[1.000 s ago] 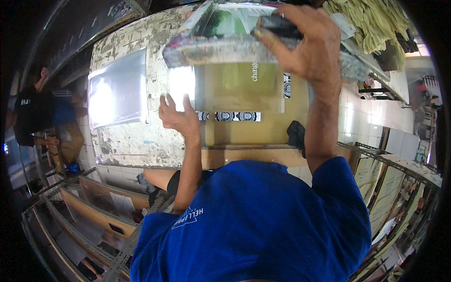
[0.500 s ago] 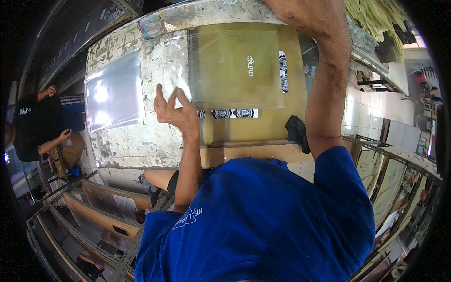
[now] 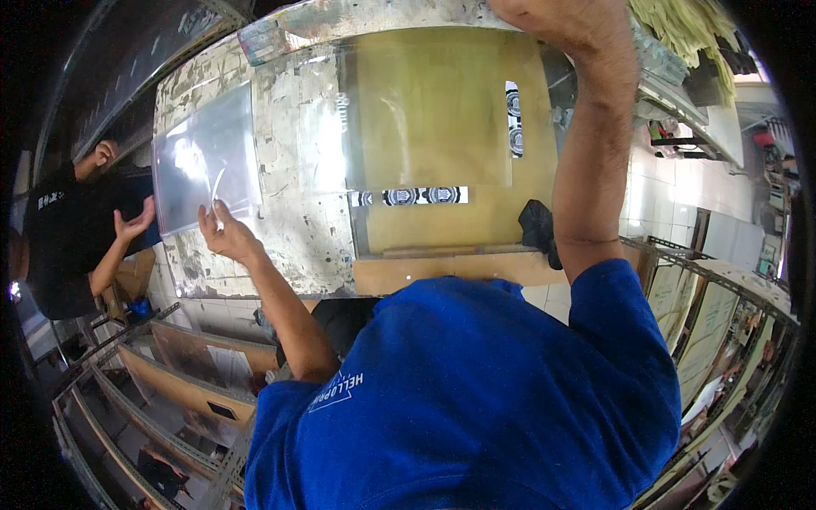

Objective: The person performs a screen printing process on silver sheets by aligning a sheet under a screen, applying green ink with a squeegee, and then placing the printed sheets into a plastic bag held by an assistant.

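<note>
My left hand [image 3: 231, 240] is at the front edge of a clear plastic sheet [image 3: 191, 161] on the left of the worktable. Its thumb and fingers are apart, and the fingertips overlap the sheet; whether they touch it I cannot tell. A curved glint shows on the sheet just beyond them. My right hand [image 3: 565, 21] is at the far edge of a yellowish board [image 3: 425, 225], its fingers cut off by the picture's top. Another clear sheet [image 3: 425, 110] lies over this board. White lettering [image 3: 342, 112] is near that sheet's left edge.
Black-and-white patterned strips [image 3: 425, 195] lie on the board, with a dark cloth [image 3: 535, 229] at its near right corner. The worktable [image 3: 289, 187] is paint-stained. At the left stands another person [image 3: 72, 221]. Metal shelving [image 3: 187, 382] is behind on the left.
My left hand has moved left, from beside the yellowish board to the clear sheet. The white lettering shows farther left than before. The other person's hand has risen. My right arm has barely moved.
</note>
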A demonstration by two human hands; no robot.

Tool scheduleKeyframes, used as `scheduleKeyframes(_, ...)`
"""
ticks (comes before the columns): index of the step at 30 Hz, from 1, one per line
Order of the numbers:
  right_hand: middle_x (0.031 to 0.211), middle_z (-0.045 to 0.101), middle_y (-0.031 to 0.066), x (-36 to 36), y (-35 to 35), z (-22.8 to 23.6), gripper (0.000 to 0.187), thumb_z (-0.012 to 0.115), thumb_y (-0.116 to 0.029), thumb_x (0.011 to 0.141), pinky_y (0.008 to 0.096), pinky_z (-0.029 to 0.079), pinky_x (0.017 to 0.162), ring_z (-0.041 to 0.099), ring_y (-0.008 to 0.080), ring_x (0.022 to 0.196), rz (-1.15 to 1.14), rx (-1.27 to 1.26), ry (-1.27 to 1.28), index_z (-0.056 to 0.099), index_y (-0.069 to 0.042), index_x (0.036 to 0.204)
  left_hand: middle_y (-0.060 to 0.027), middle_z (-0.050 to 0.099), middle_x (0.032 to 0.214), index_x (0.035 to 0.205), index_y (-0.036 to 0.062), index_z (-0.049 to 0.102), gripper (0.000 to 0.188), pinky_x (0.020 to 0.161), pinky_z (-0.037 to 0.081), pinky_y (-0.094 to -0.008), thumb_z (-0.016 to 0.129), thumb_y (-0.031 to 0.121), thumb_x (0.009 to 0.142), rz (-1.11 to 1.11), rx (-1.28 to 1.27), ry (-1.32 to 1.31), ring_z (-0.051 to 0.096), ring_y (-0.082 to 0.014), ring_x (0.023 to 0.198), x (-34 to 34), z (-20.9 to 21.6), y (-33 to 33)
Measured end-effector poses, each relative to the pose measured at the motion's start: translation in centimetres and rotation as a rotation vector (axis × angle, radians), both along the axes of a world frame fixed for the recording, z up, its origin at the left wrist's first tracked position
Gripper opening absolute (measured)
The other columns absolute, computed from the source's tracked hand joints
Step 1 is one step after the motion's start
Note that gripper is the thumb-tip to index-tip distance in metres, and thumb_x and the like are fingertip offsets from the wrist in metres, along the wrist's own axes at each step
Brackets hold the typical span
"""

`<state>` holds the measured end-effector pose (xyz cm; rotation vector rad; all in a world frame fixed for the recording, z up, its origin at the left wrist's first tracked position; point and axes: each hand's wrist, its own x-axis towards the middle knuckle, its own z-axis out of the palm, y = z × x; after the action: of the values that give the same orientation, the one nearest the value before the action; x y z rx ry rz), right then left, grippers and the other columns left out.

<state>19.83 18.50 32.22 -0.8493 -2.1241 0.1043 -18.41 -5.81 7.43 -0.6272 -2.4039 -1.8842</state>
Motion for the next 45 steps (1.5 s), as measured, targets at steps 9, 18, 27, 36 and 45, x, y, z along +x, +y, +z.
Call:
scheduleKeyframes(9, 0.074, 0.068, 0.0154, -1.3, -0.8, -0.3, 0.027, 0.080, -0.020, 0.076, 0.0357, 0.050, 0.062, 0.064, 0.0254, 0.065, 0.055, -0.024, 0.074, 0.070, 0.004, 0.083, -0.0118, 0.061, 0.129, 0.103, 0.0165, 0.074, 0.030, 0.103, 0.037, -0.0479, 0.084, 0.015, 0.075, -0.363, -0.217, 0.879, 0.052, -0.0321, 0.124, 5.4, -2.0, 1.6)
scheduleKeyframes(18, 0.073, 0.067, 0.0142, -0.9, -1.7, 1.2, 0.030, 0.081, -0.022, 0.077, 0.0349, 0.048, 0.062, 0.062, 0.0220, 0.065, -0.011, -0.018, -0.014, 0.070, 0.004, 0.085, -0.0023, 0.065, 0.121, 0.092, 0.0179, 0.081, 0.024, 0.097, 0.039, -0.0443, 0.086, 0.021, 0.069, -1.025, -0.460, 0.515, 0.055, -0.0261, 0.116, 13.1, -5.9, 3.6)
scheduleKeyframes(27, 0.071, 0.068, 0.0132, -0.3, -1.1, 0.7, 0.029, 0.080, -0.024, 0.077, 0.0342, 0.049, 0.060, 0.062, 0.0208, 0.061, -0.047, -0.063, -0.024, 0.071, 0.003, 0.083, -0.0100, 0.065, 0.126, 0.082, 0.0107, 0.080, 0.016, 0.095, 0.044, -0.0440, 0.085, 0.015, 0.067, -1.097, -0.347, 0.452, 0.057, -0.0304, 0.113, 13.4, -3.3, 5.1)
scheduleKeyframes(36, 0.073, 0.069, 0.0136, -0.1, -0.7, 0.7, 0.029, 0.080, -0.024, 0.076, 0.0344, 0.050, 0.061, 0.064, 0.0216, 0.064, -0.085, 0.122, -0.167, 0.072, 0.002, 0.084, -0.0134, 0.048, 0.150, 0.117, 0.0141, 0.075, 0.051, 0.108, 0.031, -0.0547, 0.086, 0.031, 0.071, -1.015, -0.507, 0.614, 0.041, -0.0366, 0.139, 13.8, -4.7, 6.1)
scheduleKeyframes(45, 0.074, 0.070, 0.0138, -0.4, -0.7, 0.4, 0.028, 0.080, -0.025, 0.078, 0.0349, 0.051, 0.063, 0.065, 0.0225, 0.065, -0.007, -0.043, 0.008, 0.073, 0.002, 0.087, -0.0130, 0.049, 0.149, 0.122, 0.0173, 0.074, 0.053, 0.108, 0.027, -0.0568, 0.083, 0.040, 0.074, -1.055, -0.601, 0.606, 0.042, -0.0340, 0.138, 14.0, -5.6, 5.2)
